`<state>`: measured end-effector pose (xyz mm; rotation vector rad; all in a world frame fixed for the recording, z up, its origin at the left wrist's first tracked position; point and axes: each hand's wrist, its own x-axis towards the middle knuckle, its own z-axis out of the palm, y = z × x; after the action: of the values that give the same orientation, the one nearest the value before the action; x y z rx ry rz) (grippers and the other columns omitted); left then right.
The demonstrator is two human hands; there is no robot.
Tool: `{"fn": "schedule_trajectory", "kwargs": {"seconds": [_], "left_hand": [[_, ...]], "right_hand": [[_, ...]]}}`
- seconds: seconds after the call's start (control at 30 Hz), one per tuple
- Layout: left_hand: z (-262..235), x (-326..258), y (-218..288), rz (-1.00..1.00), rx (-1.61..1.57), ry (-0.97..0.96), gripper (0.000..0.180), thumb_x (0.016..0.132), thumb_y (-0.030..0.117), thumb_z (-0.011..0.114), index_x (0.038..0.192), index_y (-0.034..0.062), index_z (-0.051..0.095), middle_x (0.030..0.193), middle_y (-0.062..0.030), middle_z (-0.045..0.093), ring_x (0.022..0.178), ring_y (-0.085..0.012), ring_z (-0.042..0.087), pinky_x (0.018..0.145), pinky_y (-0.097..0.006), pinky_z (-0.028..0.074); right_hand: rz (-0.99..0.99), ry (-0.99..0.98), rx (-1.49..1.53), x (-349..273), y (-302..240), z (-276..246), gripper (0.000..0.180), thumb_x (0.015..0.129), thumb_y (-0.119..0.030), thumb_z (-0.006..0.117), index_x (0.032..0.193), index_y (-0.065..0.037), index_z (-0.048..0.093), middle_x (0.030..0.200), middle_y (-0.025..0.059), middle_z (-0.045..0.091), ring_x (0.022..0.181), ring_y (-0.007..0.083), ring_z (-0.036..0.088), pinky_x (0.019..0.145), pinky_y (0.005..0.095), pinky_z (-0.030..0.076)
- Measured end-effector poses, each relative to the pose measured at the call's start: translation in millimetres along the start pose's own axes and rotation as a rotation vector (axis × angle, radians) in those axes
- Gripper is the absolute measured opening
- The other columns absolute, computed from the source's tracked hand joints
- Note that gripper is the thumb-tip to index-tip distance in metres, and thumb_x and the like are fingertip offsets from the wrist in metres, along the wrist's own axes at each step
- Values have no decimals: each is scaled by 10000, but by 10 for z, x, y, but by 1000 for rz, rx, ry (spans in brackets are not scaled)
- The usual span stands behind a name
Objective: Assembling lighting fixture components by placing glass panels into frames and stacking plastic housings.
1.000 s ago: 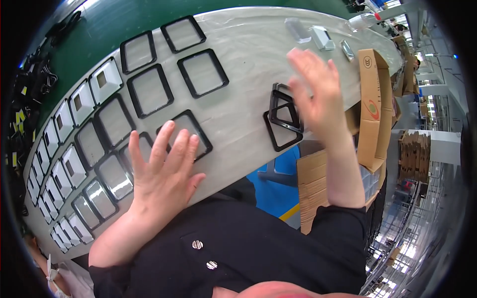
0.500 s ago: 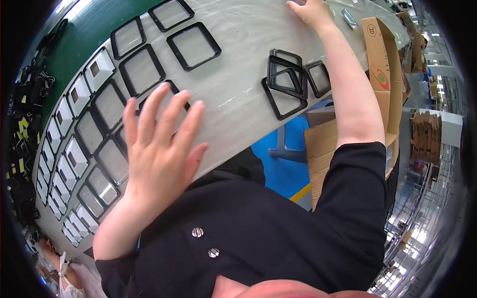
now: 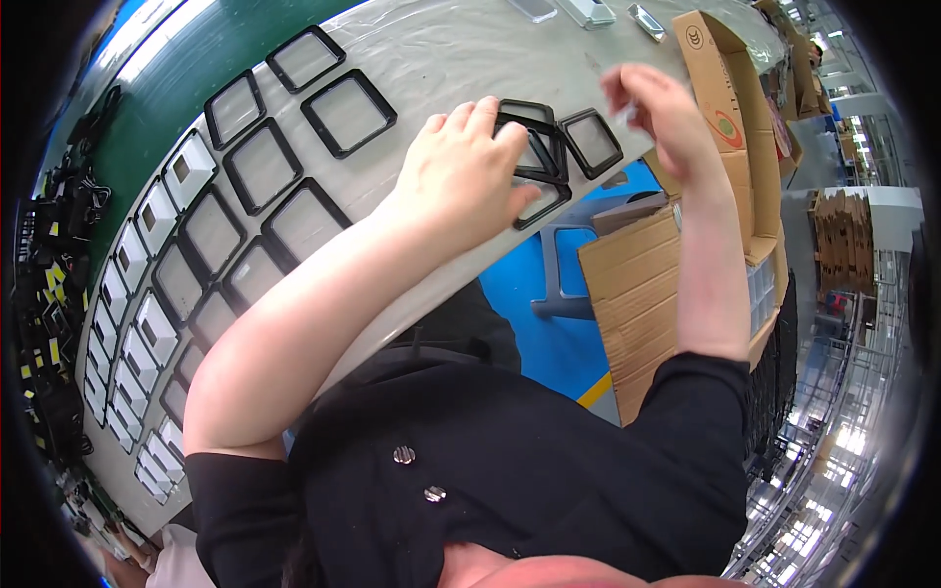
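Black frames (image 3: 560,149) overlap near the edge of the tabletop (image 3: 441,69), probably for easy reach; the left hand (image 3: 461,176) lies over some, its grip hidden; the right hand (image 3: 667,113) curls beside them, blurred, contents uncertain

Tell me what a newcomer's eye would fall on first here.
Probably the rows of white pieces and black frames laid out along the left of the pale table. Next, the left grip over an overlapping cluster near the table's front edge, with the right grip just right of those frames. Then the open cardboard box farther right.
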<state>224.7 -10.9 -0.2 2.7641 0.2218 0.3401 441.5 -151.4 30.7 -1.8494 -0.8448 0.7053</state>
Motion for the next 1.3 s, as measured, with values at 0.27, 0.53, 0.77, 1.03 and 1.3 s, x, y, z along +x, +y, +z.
{"fn": "schedule_trajectory", "kwargs": {"seconds": [0.27, 0.53, 0.77, 1.03, 1.3], "left_hand": [[-106, 199, -214, -141, -223, -126, 297, 759, 285, 744, 884, 43, 625, 1153, -131, 548, 1021, -298, 598, 871, -382, 494], [-649, -346, -252, -91, -419, 61, 195, 729, 30, 750, 793, 11, 567, 1328, -129, 514, 1014, -234, 640, 892, -342, 513], [-1088, -1047, -195, 2, -649, 106, 221, 709, -73, 710, 824, 25, 550, 1380, -163, 507, 1132, -240, 619, 940, -325, 493], [-803, -1631, 64, 13, -497, 540, 948, 552, 38, 870, 1374, 46, 398, 1360, -175, 367, 1171, -302, 489, 887, -372, 525], [-674, -1906, 12, -64, -494, 602, 1128, 544, 56, 877, 1464, 13, 227, 1437, -180, 349, 1240, -311, 472, 896, -398, 480]], "right_hand": [[214, -97, 372, -277, 373, -69, 262, 993, -251, 488, 1031, -41, 640, 975, 39, 659, 899, 121, 642, 727, 239, 472], [-70, -106, 373, -417, -295, 505, 195, 926, -159, 625, 1071, -39, 672, 835, -39, 610, 729, 28, 532, 642, 163, 418], [1, -460, 510, -622, -509, 1127, 160, 886, -137, 681, 944, -37, 571, 915, 67, 677, 818, 88, 618, 681, 213, 466], [-51, -295, 850, -1132, -719, 1827, 233, 856, -43, 696, 996, -55, 510, 900, 73, 666, 786, 121, 666, 620, 201, 479], [54, -424, 909, -1307, -825, 1997, 369, 842, 18, 665, 1100, -83, 422, 909, 61, 615, 771, 123, 649, 632, 225, 506]]}}
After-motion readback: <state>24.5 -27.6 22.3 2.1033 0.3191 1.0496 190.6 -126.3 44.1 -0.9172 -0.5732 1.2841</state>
